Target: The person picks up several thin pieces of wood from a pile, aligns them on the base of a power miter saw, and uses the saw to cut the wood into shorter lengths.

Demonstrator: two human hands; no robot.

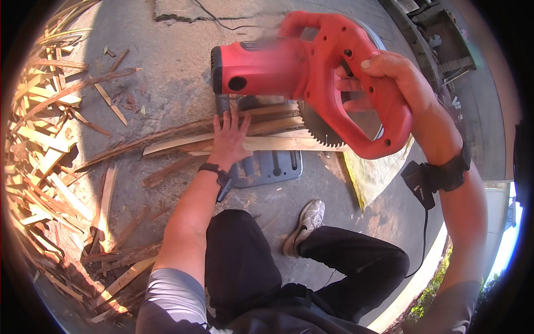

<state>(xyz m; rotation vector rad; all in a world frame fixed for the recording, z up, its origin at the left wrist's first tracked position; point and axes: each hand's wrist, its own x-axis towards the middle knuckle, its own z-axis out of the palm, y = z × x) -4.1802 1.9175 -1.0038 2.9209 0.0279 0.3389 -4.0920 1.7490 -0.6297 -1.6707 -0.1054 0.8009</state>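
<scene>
My right hand (pixel 389 83) grips the red handle of a chop saw (pixel 300 67), whose toothed blade (pixel 320 131) hangs just above a bundle of long thin wood strips (pixel 183 136). My left hand (pixel 229 139) lies flat on those strips, fingers spread, pressing them onto the saw's grey base (pixel 272 167), a short way left of the blade. The saw head is blurred. Both wrists carry black straps.
A big heap of cut wood slats (pixel 44 156) fills the left side and lower left on the concrete floor. My bent legs and a grey shoe (pixel 305 225) are below the saw. A yellow sheet (pixel 378 172) lies right of the base. Metal framework stands top right.
</scene>
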